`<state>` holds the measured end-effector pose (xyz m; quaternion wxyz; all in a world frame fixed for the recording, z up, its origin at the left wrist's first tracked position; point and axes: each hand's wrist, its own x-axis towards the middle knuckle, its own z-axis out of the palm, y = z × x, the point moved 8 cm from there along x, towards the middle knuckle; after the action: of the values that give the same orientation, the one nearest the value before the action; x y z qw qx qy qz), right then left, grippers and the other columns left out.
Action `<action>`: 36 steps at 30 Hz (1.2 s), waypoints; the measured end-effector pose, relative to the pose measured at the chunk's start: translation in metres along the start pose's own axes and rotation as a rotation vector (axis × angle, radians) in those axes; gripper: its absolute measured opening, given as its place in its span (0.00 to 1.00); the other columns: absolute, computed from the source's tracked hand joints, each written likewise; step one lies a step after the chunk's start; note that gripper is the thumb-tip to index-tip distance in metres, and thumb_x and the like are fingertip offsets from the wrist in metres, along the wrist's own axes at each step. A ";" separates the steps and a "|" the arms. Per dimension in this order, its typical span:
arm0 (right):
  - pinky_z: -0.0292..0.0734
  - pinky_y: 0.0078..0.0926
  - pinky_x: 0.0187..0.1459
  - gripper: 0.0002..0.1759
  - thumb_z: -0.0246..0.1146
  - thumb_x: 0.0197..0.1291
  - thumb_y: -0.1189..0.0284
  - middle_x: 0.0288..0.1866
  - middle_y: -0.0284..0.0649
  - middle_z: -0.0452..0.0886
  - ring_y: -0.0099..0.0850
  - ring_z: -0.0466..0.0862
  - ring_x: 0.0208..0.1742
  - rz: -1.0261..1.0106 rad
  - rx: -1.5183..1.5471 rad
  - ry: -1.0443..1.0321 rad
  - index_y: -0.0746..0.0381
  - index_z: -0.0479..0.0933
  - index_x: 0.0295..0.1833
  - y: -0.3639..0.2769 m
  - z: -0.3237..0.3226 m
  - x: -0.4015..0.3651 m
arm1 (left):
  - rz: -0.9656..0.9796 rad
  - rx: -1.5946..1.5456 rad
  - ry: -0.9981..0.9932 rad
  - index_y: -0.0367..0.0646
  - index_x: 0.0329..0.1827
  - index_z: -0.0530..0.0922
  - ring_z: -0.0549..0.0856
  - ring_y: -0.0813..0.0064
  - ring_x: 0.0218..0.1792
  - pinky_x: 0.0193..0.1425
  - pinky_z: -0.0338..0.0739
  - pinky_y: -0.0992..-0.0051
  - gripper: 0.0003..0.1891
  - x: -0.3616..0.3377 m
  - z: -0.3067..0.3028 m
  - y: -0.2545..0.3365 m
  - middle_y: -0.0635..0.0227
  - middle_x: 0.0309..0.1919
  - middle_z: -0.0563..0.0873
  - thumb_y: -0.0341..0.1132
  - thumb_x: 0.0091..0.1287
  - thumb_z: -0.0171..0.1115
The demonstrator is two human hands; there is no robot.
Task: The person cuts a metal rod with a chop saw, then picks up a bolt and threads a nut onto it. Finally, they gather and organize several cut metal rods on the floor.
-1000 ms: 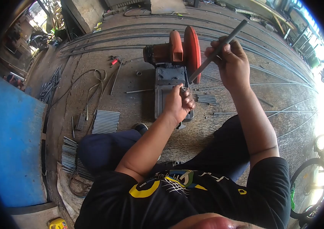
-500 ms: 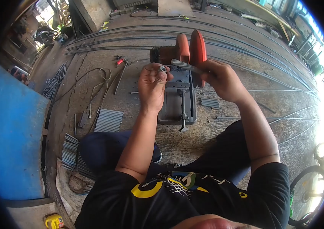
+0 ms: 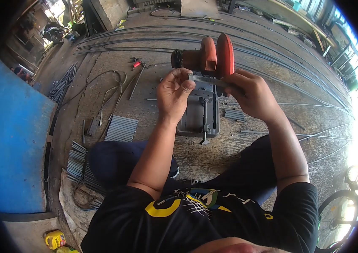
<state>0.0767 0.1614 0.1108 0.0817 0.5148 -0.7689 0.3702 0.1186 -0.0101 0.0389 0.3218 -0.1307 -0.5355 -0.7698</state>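
My left hand (image 3: 174, 93) pinches a small metal nut (image 3: 191, 77) between thumb and fingers. The nut sits at the left end of a threaded rod (image 3: 206, 80), which lies roughly level. My right hand (image 3: 251, 92) is closed around the rod's other end, hiding that part. How far the nut is on the thread, I cannot tell. Just behind and below both hands stands a cut-off saw with an orange guard (image 3: 226, 52), an orange motor body (image 3: 207, 54) and a grey base (image 3: 187, 126).
Cut rods lie in a row (image 3: 121, 128) left of the saw, with more at the lower left (image 3: 76, 162) and a short group (image 3: 234, 115) at the right. Long bars cross the floor behind. A hammer (image 3: 137, 80), a blue panel (image 3: 14, 139) and a bicycle (image 3: 343, 211) are around.
My left hand has brought the nut against the end of the threaded rod; before, the two were apart. The rod is now more level, and the view has shifted slightly.
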 end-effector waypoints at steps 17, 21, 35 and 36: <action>0.80 0.30 0.31 0.12 0.66 0.50 0.76 0.34 0.33 0.79 0.33 0.83 0.33 -0.178 -0.432 0.131 0.59 0.80 0.43 -0.022 -0.010 -0.007 | -0.038 0.166 0.059 0.38 0.45 0.80 0.78 0.89 0.33 0.39 0.75 0.86 0.19 -0.002 -0.004 -0.004 0.76 0.34 0.83 0.43 0.60 0.70; 0.80 0.30 0.31 0.11 0.65 0.51 0.76 0.34 0.34 0.79 0.33 0.83 0.33 -0.172 -0.428 0.130 0.59 0.79 0.43 -0.023 -0.007 -0.007 | -0.032 0.171 0.046 0.38 0.46 0.80 0.78 0.89 0.34 0.39 0.73 0.86 0.19 -0.002 -0.003 -0.002 0.77 0.34 0.83 0.43 0.60 0.70; 0.78 0.36 0.35 0.09 0.65 0.53 0.77 0.34 0.43 0.82 0.45 0.83 0.34 0.032 -0.005 0.065 0.64 0.79 0.41 -0.006 0.002 -0.009 | 0.227 0.284 -0.023 0.37 0.45 0.80 0.75 0.89 0.36 0.41 0.68 0.88 0.13 -0.003 -0.002 0.013 0.76 0.38 0.78 0.36 0.64 0.67; 0.78 0.35 0.35 0.08 0.65 0.53 0.77 0.32 0.45 0.82 0.44 0.83 0.34 0.068 0.044 0.039 0.65 0.79 0.41 -0.001 0.005 -0.009 | 0.226 0.283 -0.025 0.37 0.45 0.80 0.75 0.89 0.36 0.41 0.68 0.88 0.13 -0.003 -0.003 0.013 0.76 0.38 0.78 0.36 0.64 0.67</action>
<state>0.0830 0.1646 0.1036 0.0727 0.4826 -0.7761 0.3994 0.1296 -0.0147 0.0458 0.4148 -0.1528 -0.6245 -0.6439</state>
